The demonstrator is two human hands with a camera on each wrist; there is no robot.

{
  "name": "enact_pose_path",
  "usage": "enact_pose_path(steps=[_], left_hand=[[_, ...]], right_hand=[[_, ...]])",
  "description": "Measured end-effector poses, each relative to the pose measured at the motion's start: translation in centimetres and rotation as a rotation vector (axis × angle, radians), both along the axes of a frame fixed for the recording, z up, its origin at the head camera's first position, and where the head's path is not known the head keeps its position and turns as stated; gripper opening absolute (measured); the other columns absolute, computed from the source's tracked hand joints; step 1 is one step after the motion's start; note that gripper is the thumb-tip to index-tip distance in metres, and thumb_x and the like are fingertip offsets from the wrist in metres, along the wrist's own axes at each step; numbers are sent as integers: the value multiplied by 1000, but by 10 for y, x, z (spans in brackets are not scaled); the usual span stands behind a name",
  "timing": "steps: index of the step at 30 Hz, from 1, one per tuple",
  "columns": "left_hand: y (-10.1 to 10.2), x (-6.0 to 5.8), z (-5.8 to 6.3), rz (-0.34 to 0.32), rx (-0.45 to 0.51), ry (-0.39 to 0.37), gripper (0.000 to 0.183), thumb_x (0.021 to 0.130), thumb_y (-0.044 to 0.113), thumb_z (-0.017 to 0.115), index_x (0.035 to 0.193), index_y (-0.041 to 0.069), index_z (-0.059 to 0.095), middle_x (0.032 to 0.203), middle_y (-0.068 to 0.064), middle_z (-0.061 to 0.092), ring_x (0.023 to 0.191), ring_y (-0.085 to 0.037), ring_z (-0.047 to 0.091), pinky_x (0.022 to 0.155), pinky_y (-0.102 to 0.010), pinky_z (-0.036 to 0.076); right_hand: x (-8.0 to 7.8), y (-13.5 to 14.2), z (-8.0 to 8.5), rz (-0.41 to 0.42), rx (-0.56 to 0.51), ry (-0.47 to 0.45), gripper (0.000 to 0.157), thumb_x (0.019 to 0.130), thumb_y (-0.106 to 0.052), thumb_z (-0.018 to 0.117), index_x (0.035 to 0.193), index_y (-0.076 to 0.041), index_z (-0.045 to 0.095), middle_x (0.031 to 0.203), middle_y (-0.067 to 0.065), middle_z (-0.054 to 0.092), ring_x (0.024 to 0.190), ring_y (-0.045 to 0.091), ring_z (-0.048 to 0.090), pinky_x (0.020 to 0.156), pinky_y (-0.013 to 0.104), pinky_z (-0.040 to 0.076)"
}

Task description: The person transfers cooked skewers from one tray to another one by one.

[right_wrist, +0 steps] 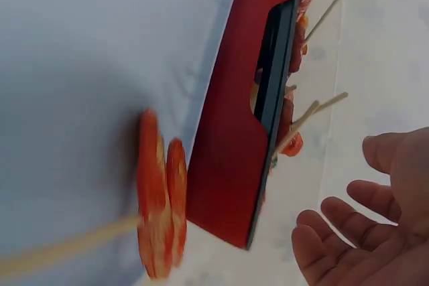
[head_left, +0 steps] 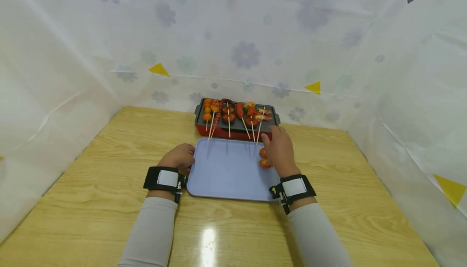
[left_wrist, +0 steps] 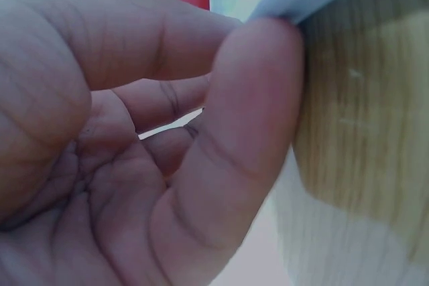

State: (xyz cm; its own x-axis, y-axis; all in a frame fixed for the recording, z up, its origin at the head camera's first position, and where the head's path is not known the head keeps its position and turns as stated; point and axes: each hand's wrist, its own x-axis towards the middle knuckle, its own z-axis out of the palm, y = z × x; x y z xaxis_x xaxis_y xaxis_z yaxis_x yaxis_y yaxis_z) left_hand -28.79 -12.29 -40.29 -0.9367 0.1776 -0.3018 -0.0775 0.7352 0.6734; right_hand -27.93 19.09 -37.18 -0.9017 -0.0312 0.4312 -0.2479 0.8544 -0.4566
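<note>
A pale lavender tray [head_left: 227, 171] lies on the table. My left hand [head_left: 179, 156] pinches its left rim between thumb [left_wrist: 251, 98] and forefinger. Over the tray's right side hovers my right hand [head_left: 280, 149], its fingers loosely spread and holding nothing [right_wrist: 365, 222]. Beneath that hand a skewer of red-orange round slices [head_left: 265, 163] rests on the tray; the right wrist view shows the slices [right_wrist: 154, 192] edge-on with the stick. Just behind the tray stands a toy grill [head_left: 238, 131], red below with a dark top, bearing several food skewers [head_left: 229, 118].
The wooden table [head_left: 91, 202] extends around the tray and grill. A whitish flowered sheet [head_left: 244, 28] closes off the back and both sides, with yellow triangle pennants [head_left: 313, 88] on it. Skewer sticks [head_left: 249, 129] jut over the grill's front edge towards the tray.
</note>
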Motion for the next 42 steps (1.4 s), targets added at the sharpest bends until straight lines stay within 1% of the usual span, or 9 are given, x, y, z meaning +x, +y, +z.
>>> enact_pose_path(steps=[4, 6, 10, 18, 22, 27, 34, 39, 42], left_hand=[[0, -1, 1, 2, 1, 4, 54, 85, -4, 50, 139, -7, 48, 119, -23, 58, 64, -21, 62, 55, -28, 51], [1, -1, 1, 3, 11, -3, 56, 85, -4, 50, 140, -8, 46, 121, -23, 57, 65, -21, 63, 56, -28, 52], [1, 1, -1, 3, 2, -14, 55, 85, -4, 49, 140, -7, 47, 119, -22, 58, 64, -21, 62, 56, -28, 51], [0, 0, 1, -6, 7, -2, 52, 84, -5, 48, 136, -6, 51, 104, -19, 60, 60, -19, 59, 54, -28, 50], [0, 1, 0, -1, 19, -6, 51, 84, -5, 48, 135, -5, 52, 101, -18, 60, 59, -19, 59, 53, -28, 50], [0, 2, 0, -14, 20, 0, 48, 83, -5, 49, 130, -5, 55, 95, -17, 61, 58, -18, 58, 52, -27, 49], [0, 3, -1, -14, 27, 1, 49, 83, -5, 49, 132, -5, 54, 93, -15, 61, 58, -19, 58, 52, -27, 49], [-1, 1, -2, -13, 25, 4, 43, 83, -5, 49, 125, -4, 57, 87, -15, 60, 58, -19, 58, 52, -28, 49], [-1, 1, -3, -3, 33, 4, 44, 83, -5, 50, 127, -4, 57, 91, -16, 60, 58, -20, 59, 51, -28, 50]], right_hand=[[-10, -5, 2, 4, -159, -100, 37, 100, -20, 58, 125, 7, 58, 111, 25, 61, 101, 38, 59, 86, 51, 48], [-12, -8, 0, -21, -232, -155, 36, 101, -23, 57, 124, 5, 59, 105, 21, 62, 94, 34, 59, 82, 48, 48], [-14, -12, -7, -64, -349, -251, 35, 102, -29, 55, 122, 0, 59, 102, 15, 62, 87, 28, 59, 74, 41, 49], [-23, -18, -16, -80, -571, -327, 32, 101, -31, 57, 120, -5, 57, 99, 12, 63, 87, 37, 66, 54, 35, 50], [-27, -20, -17, -101, -601, -357, 30, 100, -28, 58, 119, -5, 58, 94, 12, 63, 77, 30, 66, 51, 32, 49], [-27, -21, -16, -131, -595, -376, 27, 99, -23, 59, 117, -2, 59, 88, 13, 64, 61, 17, 59, 51, 30, 48], [-26, -17, -17, -133, -566, -346, 28, 98, -16, 59, 120, 2, 58, 99, 16, 63, 76, 20, 61, 58, 27, 49], [-25, -13, -17, -140, -555, -366, 31, 98, -16, 58, 124, 1, 56, 109, 17, 61, 88, 26, 61, 70, 33, 51], [-25, -11, -17, -148, -530, -378, 33, 99, -16, 57, 127, 0, 55, 112, 17, 60, 93, 27, 59, 74, 36, 49]])
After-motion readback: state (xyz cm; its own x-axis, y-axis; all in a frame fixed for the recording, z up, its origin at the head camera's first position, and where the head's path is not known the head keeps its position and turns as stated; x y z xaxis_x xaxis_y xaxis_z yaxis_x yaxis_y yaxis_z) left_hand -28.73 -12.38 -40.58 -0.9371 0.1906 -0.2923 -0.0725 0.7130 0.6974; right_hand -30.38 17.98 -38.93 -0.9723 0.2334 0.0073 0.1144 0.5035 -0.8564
